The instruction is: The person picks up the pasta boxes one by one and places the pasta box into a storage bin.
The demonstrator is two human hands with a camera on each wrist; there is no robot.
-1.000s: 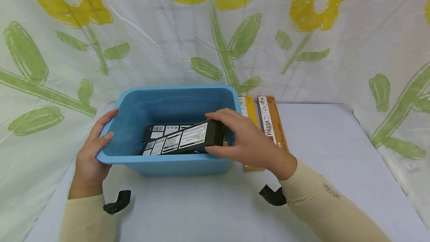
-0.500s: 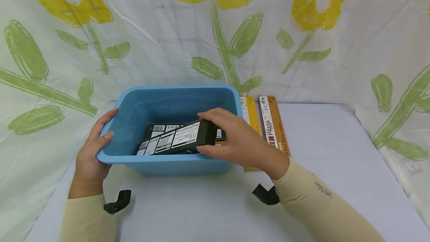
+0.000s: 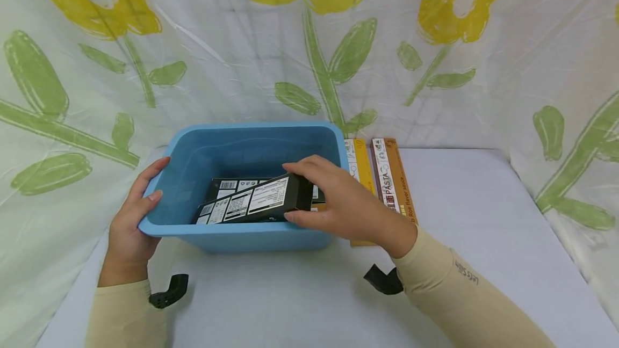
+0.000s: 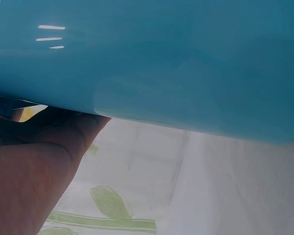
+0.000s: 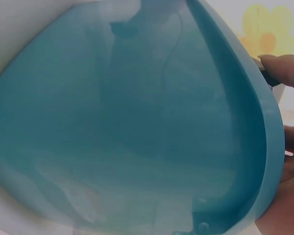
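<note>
A blue plastic tub stands on the white table, and its outer wall fills most of both wrist views. My left hand grips the tub's left rim, thumb on top; part of that hand shows below the tub wall in the left wrist view. My right hand holds the right end of a long black box with white label panels, between thumb and fingers. The box slants inside the tub, its right end raised near rim height. Beneath it lies another black box, and a sliver of orange shows beside that.
Right of the tub lie a yellow box, partly hidden by my right forearm, and a brown box printed PASTA. The white table reaches back to a flower-printed curtain.
My right hand has moved slightly left with the black box, further into the tub, during the first half second. Since then it has barely moved. The left hand keeps its place on the rim.
</note>
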